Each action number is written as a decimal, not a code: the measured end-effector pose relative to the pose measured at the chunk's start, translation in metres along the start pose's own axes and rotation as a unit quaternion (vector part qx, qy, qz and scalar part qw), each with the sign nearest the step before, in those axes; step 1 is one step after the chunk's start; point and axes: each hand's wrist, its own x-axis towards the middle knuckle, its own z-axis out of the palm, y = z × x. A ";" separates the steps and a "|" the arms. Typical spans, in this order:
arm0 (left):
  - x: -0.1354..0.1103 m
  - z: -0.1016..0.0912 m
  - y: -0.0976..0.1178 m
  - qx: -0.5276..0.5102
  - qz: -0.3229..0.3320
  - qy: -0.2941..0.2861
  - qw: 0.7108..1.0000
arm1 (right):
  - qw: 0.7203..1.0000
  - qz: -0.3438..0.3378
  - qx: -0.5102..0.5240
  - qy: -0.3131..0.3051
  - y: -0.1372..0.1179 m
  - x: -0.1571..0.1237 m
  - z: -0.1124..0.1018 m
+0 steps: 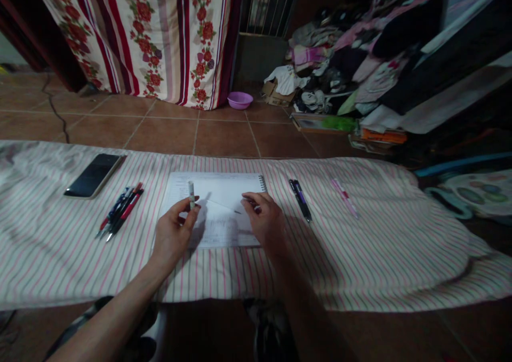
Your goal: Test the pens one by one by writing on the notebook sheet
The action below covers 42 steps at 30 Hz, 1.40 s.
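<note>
My left hand [176, 226] pinches a small whitish tube [191, 194] with a cap-like top and holds it upright over the left side of a spiral notebook [224, 183]. What kind of tube it is, I cannot make out. My right hand [264, 215] hovers at the notebook's right edge, thumb and fingertips brought together; anything between them is too small or dark to name. Between both hands, a thin pale stick with a dark tip [224, 206], like a pen refill, lies slanted on the page. Faint writing shows on the paper.
Several pens [122, 210] lie bunched at the left, near a dark phone [96, 175]. Two dark pens [300, 199] and a pink pen [344, 198] lie at the right. Everything rests on a striped cloth [380, 244]. Beyond are a purple basin [240, 101] and piled clothes [340, 58].
</note>
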 end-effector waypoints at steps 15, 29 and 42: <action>-0.001 0.018 -0.002 -0.062 -0.009 -0.032 0.998 | 0.995 0.068 -0.023 0.072 0.025 0.006 -0.022; -0.007 0.034 -0.001 -0.018 0.020 -0.089 0.996 | 0.999 0.046 -0.006 -0.005 0.016 0.001 -0.017; 0.000 0.020 -0.009 0.031 0.008 -0.080 0.996 | 0.984 0.048 -0.063 -0.158 -0.001 -0.010 0.003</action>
